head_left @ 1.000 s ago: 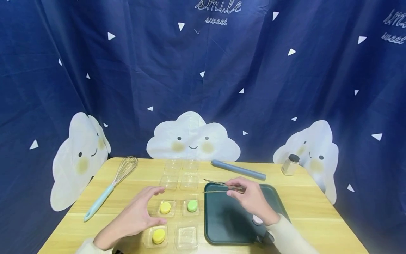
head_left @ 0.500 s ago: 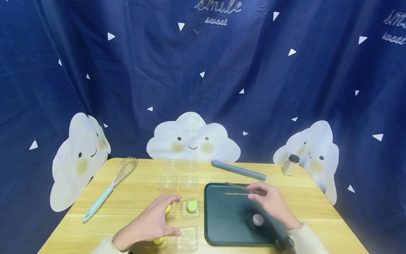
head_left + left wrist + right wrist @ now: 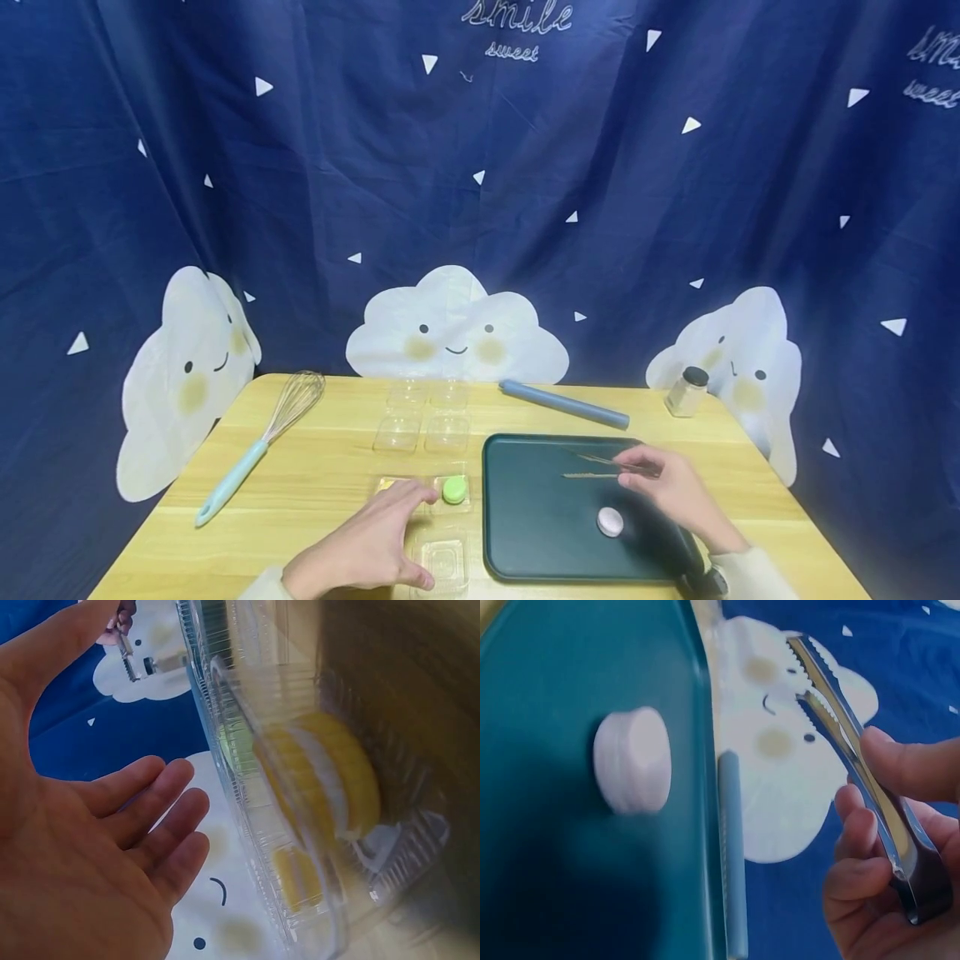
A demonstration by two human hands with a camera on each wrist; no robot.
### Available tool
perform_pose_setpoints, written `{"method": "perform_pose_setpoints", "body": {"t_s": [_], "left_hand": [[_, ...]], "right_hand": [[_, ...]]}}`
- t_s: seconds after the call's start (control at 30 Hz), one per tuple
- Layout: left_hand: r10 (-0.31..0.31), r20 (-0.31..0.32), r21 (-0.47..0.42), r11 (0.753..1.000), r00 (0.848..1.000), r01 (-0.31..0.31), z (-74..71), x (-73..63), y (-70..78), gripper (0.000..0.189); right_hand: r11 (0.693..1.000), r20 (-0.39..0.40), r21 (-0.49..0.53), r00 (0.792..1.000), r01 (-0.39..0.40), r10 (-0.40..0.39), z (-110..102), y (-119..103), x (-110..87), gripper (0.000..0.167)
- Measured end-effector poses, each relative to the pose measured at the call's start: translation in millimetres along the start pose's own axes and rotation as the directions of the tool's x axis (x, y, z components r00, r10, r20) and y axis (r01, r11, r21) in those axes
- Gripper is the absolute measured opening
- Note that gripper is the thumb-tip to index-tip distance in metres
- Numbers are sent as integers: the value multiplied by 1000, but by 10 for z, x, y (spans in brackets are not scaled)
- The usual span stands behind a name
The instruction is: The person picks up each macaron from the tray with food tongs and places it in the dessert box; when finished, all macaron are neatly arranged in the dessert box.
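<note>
My left hand (image 3: 363,546) is held with thumb and fingers spread and nothing in its grasp, over the clear plastic boxes. It hides most of two yellow macarons; one yellow macaron (image 3: 330,780) shows in its box in the left wrist view. A green macaron (image 3: 454,490) sits in a box just beyond the fingertips, and an open box (image 3: 442,560) lies beside the thumb. Above the dark green tray (image 3: 536,533), my right hand (image 3: 675,492) holds metal tongs (image 3: 821,671), their tips apart with nothing between. A pale lilac macaron (image 3: 610,522) rests on the tray.
Further clear boxes (image 3: 399,431) stand at the back of the wooden table. A whisk (image 3: 247,467) lies at the left, a grey-blue rod (image 3: 564,405) behind the tray, and a black-lidded jar (image 3: 687,392) at the back right. A blue curtain (image 3: 480,217) encloses the table.
My right hand has moved right and toward me over the tray with the tongs, uncovering the lilac macaron. My left hand has shifted right and nearer, now covering most of the yellow macarons.
</note>
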State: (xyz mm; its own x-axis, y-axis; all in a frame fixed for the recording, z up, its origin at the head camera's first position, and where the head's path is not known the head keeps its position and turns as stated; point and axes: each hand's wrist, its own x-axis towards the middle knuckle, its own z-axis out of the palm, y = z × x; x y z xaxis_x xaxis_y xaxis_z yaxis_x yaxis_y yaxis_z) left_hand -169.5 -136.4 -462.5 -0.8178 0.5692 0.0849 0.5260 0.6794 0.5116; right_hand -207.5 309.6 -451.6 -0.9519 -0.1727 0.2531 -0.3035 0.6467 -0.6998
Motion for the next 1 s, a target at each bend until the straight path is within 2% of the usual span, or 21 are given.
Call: {"method": "perform_pose_setpoints", "body": {"t_s": [0.33, 0.47, 1.0], "left_hand": [[48, 8, 51, 998, 999, -49, 17, -2, -18, 88], [41, 20, 60, 997, 999, -43, 18, 6, -21, 88], [7, 57, 63, 998, 998, -10, 51, 17, -29, 81]], "right_hand": [[1000, 132, 4, 991, -17, 16, -128, 203, -138, 24], [1000, 178, -20, 984, -13, 17, -143, 272, -182, 24], [997, 239, -71, 970, -21, 37, -203, 407, -323, 21]]}}
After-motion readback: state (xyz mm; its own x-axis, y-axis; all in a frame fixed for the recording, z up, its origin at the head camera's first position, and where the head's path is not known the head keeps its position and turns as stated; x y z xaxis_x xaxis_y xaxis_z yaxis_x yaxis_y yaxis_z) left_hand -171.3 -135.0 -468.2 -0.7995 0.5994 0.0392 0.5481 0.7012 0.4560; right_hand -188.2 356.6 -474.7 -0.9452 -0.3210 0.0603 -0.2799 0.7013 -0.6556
